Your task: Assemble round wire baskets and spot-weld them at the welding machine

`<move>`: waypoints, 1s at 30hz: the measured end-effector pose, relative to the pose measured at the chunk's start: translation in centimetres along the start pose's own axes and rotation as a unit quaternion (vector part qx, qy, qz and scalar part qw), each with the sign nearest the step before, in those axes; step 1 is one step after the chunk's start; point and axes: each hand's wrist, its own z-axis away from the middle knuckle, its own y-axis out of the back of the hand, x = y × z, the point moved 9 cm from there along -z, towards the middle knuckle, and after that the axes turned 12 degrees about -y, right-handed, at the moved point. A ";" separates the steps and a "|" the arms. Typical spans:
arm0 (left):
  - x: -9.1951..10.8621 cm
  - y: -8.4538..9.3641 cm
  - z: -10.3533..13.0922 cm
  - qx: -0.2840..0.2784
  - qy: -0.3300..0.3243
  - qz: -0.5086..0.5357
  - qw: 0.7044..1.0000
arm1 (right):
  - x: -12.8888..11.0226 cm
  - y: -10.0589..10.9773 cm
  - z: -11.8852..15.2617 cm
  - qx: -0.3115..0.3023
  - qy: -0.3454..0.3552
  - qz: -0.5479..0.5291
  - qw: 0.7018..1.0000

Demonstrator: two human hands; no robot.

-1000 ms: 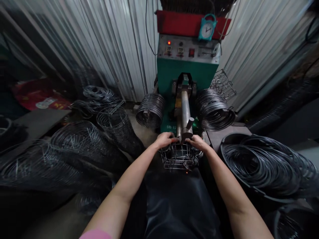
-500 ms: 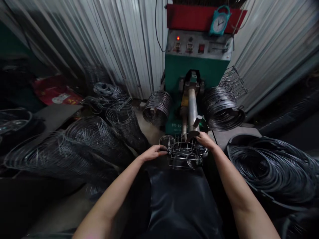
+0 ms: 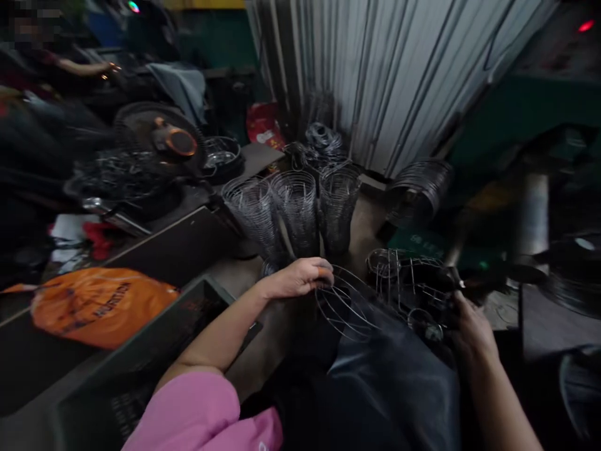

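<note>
My left hand [image 3: 304, 277] is closed on the rim of a round wire frame [image 3: 334, 294] with thin curved wires, held over the dark apron on my lap [image 3: 399, 363]. To its right, a wire basket [image 3: 399, 282] with small wire rings at its corners sits by the welding machine's metal arm [image 3: 533, 213]. My right hand [image 3: 476, 326] is at the basket's right side, fingers curled against it. Blur and shadow partly hide those fingertips.
Tall stacks of round wire frames [image 3: 295, 207] stand ahead. A bundle of wire rings [image 3: 417, 188] hangs beside the machine. At left are a dark green crate [image 3: 141, 363], an orange bag [image 3: 107, 304] and a fan [image 3: 159, 138]. Another person's arm [image 3: 79, 67] shows farther back.
The view has swung left, bringing in the crate, bag and other person. My left hand has left the basket and now holds a round wire frame. My right hand stays at the basket.
</note>
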 end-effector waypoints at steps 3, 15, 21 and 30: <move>-1.0 2.8 4.6 0.048 0.040 -0.048 0.997 | 2.3 -5.0 2.4 -0.053 -0.075 -0.114 0.989; 0.1 2.8 9.6 0.086 -0.040 -0.105 0.990 | -2.9 -8.7 3.2 -0.080 -0.040 -0.132 0.987; 2.2 2.7 9.9 0.111 -0.142 -0.217 0.960 | -3.1 -8.6 4.2 -0.093 0.024 -0.165 0.982; 1.8 1.4 9.9 0.088 -0.091 -0.199 0.972 | -3.1 -9.3 7.1 -0.002 0.188 0.154 0.970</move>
